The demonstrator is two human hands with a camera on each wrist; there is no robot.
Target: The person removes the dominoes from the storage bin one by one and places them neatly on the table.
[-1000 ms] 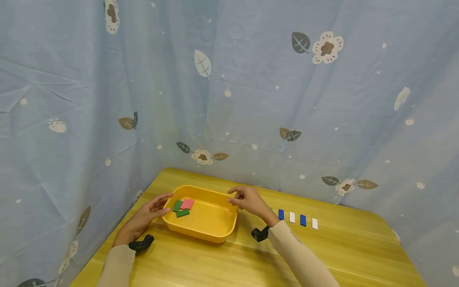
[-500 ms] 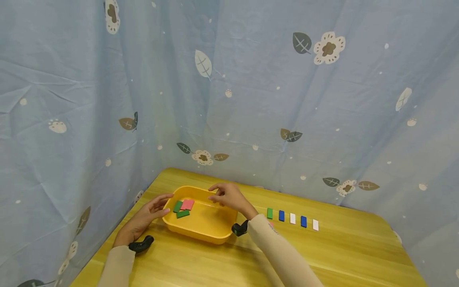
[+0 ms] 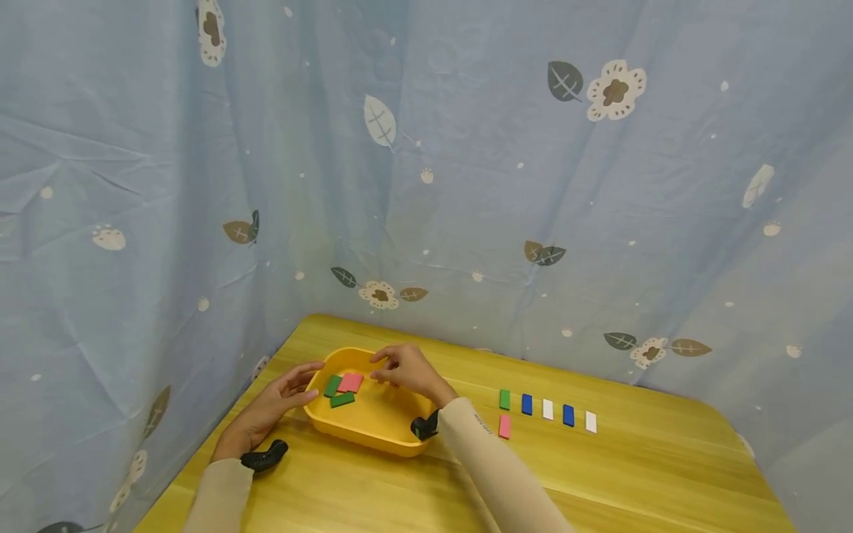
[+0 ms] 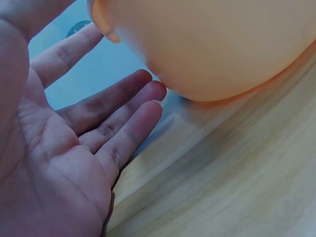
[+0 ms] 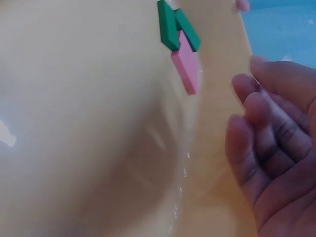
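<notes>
A yellow plastic tub (image 3: pixel 363 437) stands on the table's left side. Inside, at its left end, lie two dark green tiles (image 3: pixel 343 400) and pink tiles (image 3: pixel 351 382) close together. My left hand (image 3: pixel 269 403) is at the tub's left end, fingers extended; in the left wrist view its fingertips are right at the outer wall. Over the tub's far side hovers my right hand (image 3: pixel 409 370), its fingers loosely bent. The right wrist view shows nothing between those fingers, with the pink tile (image 5: pixel 185 64) and green tiles (image 5: pixel 168 24) beyond them.
To the tub's right, a row of tiles runs along the wooden table (image 3: pixel 653 466): green (image 3: pixel 504 400), blue (image 3: pixel 527 404), white (image 3: pixel 548 409), blue (image 3: pixel 569 415) and white (image 3: pixel 591 422). One pink tile (image 3: pixel 504 426) lies before the green one. A patterned curtain (image 3: pixel 426 185) hangs behind.
My right hand has moved left from the tub's right end to over its far side. The green and pink tiles on the table have come into view. My left hand stays put.
</notes>
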